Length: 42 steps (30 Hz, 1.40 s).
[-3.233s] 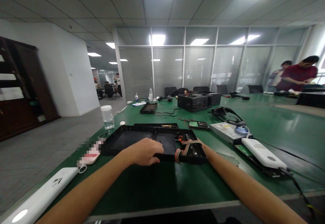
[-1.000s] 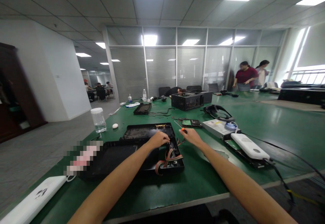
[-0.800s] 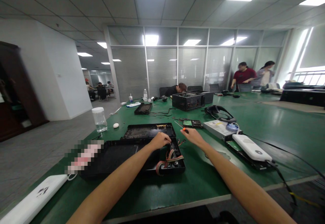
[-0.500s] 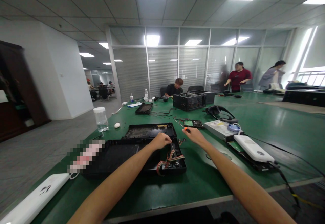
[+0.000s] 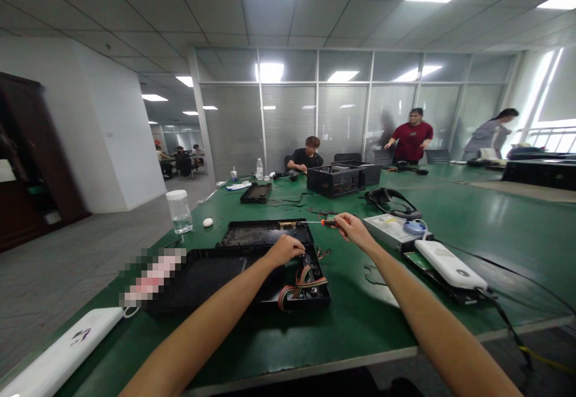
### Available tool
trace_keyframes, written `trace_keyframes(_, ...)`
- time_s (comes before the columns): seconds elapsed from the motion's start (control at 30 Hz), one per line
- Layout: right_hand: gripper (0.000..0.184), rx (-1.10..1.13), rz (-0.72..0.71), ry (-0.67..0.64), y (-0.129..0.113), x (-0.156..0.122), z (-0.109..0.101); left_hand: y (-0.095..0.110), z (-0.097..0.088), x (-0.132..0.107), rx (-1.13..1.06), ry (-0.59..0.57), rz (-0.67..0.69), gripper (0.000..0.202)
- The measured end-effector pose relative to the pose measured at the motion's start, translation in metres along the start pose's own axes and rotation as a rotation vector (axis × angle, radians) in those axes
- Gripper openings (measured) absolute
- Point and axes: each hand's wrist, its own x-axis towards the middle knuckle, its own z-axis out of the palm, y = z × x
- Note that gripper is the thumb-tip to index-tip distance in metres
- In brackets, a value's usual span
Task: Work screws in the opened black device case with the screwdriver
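Observation:
My right hand (image 5: 353, 230) grips a screwdriver (image 5: 329, 223) by its orange and black handle, the thin shaft pointing left above the table. At the right end of an open black case (image 5: 202, 277), my left hand (image 5: 288, 249) is closed with fingertips pinched at the rim. What those fingers hold, if anything, is hidden. Striped ribbon cables (image 5: 300, 286) curl out of the case near that hand. Behind it lies a flat black panel (image 5: 256, 235) with a brass-coloured strip, close to the screwdriver's tip.
A clear bottle (image 5: 179, 212) stands at the left edge of the green table (image 5: 360, 349). To the right are a silver drive (image 5: 389, 229), a white power bank (image 5: 450, 263) and a black headset (image 5: 392, 201). A black computer chassis (image 5: 335, 180) sits farther back, near a seated person.
My right hand has risen slightly and moved right, and the screwdriver has swung from slanting to nearly level. My left hand stays in place. The standing person in red has shifted left.

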Motion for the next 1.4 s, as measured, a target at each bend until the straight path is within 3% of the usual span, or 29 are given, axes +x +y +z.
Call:
trace_keyframes(0.13, 0.035, -0.064, -0.059, 0.225, -0.006, -0.003, 0.001, -0.002, 0.004, 0.000, -0.007, -0.050, -0.018, 0.016)
trace_keyframes(0.23, 0.035, -0.164, -0.142, 0.300, -0.007, -0.004, 0.001, -0.006, 0.006, -0.001, -0.020, -0.084, -0.023, 0.018)
trace_keyframes(0.83, 0.036, -0.392, -0.256, 0.191, -0.005, -0.009, 0.019, -0.004, 0.000, -0.002, 0.078, -0.101, -0.020, 0.018)
trace_keyframes(1.0, 0.040, -0.617, -0.263, 0.173, -0.019, -0.011, 0.022, -0.005, 0.001, -0.002, 0.071, -0.105, 0.016, 0.018)
trace_keyframes(1.1, 0.043, -0.906, -0.244, 0.089, -0.047, -0.010, 0.026, -0.008, 0.002, -0.003, 0.057, -0.103, 0.018, 0.018)
trace_keyframes(1.23, 0.050, -1.251, -0.223, -0.132, -0.096, -0.001, 0.036, -0.007, 0.001, -0.003, 0.062, -0.093, 0.007, 0.017)
trace_keyframes(1.4, 0.044, -1.198, -0.301, -0.488, -0.133, 0.017, 0.057, -0.002, -0.001, -0.004, 0.045, -0.109, -0.013, 0.014)
